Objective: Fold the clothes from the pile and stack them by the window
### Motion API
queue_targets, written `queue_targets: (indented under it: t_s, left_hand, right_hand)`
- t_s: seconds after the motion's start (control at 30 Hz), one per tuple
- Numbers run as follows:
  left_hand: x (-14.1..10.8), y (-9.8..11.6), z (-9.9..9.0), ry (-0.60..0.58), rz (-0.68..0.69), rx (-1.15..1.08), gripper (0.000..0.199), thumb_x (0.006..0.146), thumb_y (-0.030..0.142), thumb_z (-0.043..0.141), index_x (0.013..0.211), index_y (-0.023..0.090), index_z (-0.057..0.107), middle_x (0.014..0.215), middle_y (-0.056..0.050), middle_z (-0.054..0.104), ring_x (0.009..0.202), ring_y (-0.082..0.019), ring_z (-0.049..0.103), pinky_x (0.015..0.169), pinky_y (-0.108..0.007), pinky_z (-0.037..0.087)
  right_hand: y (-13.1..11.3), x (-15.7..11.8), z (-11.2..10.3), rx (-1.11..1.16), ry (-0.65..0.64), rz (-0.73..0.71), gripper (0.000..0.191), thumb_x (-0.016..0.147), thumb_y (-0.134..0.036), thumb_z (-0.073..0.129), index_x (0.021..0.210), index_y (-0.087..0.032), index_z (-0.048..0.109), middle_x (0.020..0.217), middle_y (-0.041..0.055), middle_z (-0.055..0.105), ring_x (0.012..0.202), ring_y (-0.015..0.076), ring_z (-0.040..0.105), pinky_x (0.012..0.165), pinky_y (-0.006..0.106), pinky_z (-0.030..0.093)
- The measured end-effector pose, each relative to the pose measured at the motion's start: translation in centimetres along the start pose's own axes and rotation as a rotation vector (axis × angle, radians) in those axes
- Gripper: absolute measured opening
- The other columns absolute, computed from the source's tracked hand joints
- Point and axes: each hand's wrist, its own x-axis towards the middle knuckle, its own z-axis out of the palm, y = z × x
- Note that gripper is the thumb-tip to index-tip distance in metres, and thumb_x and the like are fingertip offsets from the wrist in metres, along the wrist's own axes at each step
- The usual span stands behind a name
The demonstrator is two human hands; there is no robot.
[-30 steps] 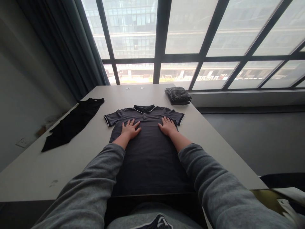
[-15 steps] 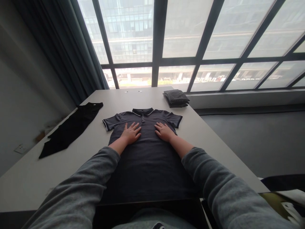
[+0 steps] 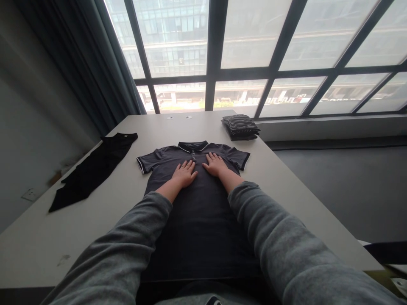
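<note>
I see a charcoal short-sleeved fabric polo shirt [image 3: 203,216] and, near the far-right corner of the white table [image 3: 127,178], white-striped black folded cloth [image 3: 241,124].

Lit by daylight from the window [image 3: 248,34], almost white there. Dim on the curtain [image 3: 92,63] left of the window. Softly shiny on the worktop [image 3: 178,129] near the window, nearly black low on the shirt [image 3: 200,207]. Hazy beyond the window.

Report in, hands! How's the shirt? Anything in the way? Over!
Left hand and right hand open, resting on shirt. Shirt spread flat, front up. Folded clothes and black garment lie apart from it.
</note>
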Motion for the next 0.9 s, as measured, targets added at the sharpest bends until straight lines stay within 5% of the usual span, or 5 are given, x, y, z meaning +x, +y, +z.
queue_targets:
  t_s: [0.43,0.57,0.9]
  left_hand:
    - [1.6,-10.6,-2.5,-0.025,-0.325,0.042,0.076,0.106,0.064,0.019,0.174,0.029,0.022,0.182,-0.005,0.011,0.167,-0.034,0.013,0.131,-0.065,0.013]
    - [1.2,-13.9,-3.1,-0.060,-0.512,-0.021,0.077,0.103,0.069,0.018,0.174,0.038,0.020,0.183,-0.004,0.004,0.166,-0.043,0.010,0.127,-0.074,0.016]
    - [2.3,-15.2,-3.5,-0.064,-0.762,-0.014,0.078,0.101,0.070,0.016,0.173,0.040,0.023,0.182,-0.008,0.014,0.162,-0.049,0.022,0.121,-0.078,0.027]
  right_hand:
    - [0.3,-0.2,0.4,0.011,0.034,0.002,0.083,0.108,-0.065,0.029,0.174,-0.015,0.024,0.181,0.0104,0.014,0.167,0.0306,0.013,0.134,0.048,0.011]
    - [0.3,-0.4,0.4,0.013,0.052,0.003,0.083,0.108,-0.066,0.031,0.174,-0.015,0.025,0.181,0.0105,0.015,0.167,0.0304,0.014,0.134,0.047,0.011]
    - [0.1,-0.8,0.0,0.023,0.047,0.009,0.082,0.107,-0.064,0.031,0.174,-0.016,0.026,0.181,0.0101,0.015,0.167,0.0304,0.014,0.134,0.048,0.012]
